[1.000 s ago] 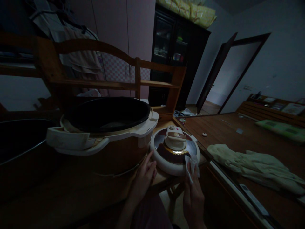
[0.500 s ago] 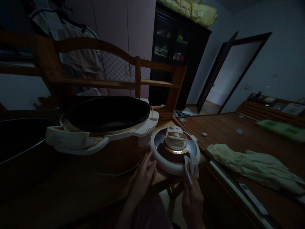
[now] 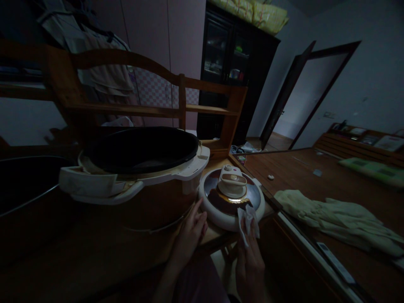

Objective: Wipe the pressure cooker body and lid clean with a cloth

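Note:
The pressure cooker lid [image 3: 232,185], with a white rim, a shiny metal top and a raised handle, lies on the wooden surface. My right hand [image 3: 251,263] presses a crumpled white tissue [image 3: 249,219] against the lid's near right rim. At the lid's left edge is my left hand [image 3: 191,229], index finger stretched out and the other fingers loosely bent, with nothing seen in it. To the left stands the cooker body [image 3: 164,193] without its lid, a dark inner pot [image 3: 145,147] showing at its wide mouth.
A dark pot [image 3: 28,181] stands at the far left. A wooden shelf frame [image 3: 126,110] rises behind the cooker. On the right, a brown bed surface [image 3: 303,176] holds a pale green garment [image 3: 334,219] and a remote control [image 3: 336,263].
My right hand has slid a little to the left along the lid's near rim, carrying the tissue. My left hand, the lid and the cooker are where they were.

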`<state>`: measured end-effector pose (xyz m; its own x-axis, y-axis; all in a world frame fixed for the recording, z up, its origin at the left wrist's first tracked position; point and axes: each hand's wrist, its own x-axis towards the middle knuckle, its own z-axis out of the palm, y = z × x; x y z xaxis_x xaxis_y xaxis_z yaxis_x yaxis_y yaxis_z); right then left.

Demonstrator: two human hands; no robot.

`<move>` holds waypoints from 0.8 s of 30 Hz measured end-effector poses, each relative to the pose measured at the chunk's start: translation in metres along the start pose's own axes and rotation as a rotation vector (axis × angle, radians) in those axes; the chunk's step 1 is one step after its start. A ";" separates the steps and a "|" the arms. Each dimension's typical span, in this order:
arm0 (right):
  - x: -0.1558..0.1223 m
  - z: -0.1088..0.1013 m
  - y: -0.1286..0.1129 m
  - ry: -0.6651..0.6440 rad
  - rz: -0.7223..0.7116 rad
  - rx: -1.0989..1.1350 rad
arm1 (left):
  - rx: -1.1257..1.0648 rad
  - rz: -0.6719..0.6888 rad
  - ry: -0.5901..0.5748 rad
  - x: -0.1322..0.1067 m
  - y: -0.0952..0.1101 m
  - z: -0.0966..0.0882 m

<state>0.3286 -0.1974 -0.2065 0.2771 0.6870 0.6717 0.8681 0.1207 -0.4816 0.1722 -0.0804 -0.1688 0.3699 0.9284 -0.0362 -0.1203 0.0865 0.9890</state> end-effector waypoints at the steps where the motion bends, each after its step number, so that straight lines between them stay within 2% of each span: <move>1: 0.000 0.000 0.000 -0.005 0.004 0.000 | 0.000 0.000 -0.003 0.000 -0.001 0.000; 13: 0.002 -0.003 -0.004 0.006 -0.043 0.000 | 0.002 -0.004 0.001 0.000 0.001 0.000; 18: 0.002 -0.002 -0.006 0.035 -0.107 -0.051 | 0.027 0.015 -0.021 0.001 -0.001 -0.001; 24: 0.008 -0.009 -0.007 -0.005 -0.126 -0.043 | 0.014 0.027 -0.011 -0.001 0.005 0.001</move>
<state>0.3284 -0.1997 -0.1928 0.1626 0.6719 0.7226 0.9126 0.1760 -0.3690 0.1722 -0.0814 -0.1640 0.3771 0.9262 -0.0074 -0.1181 0.0561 0.9914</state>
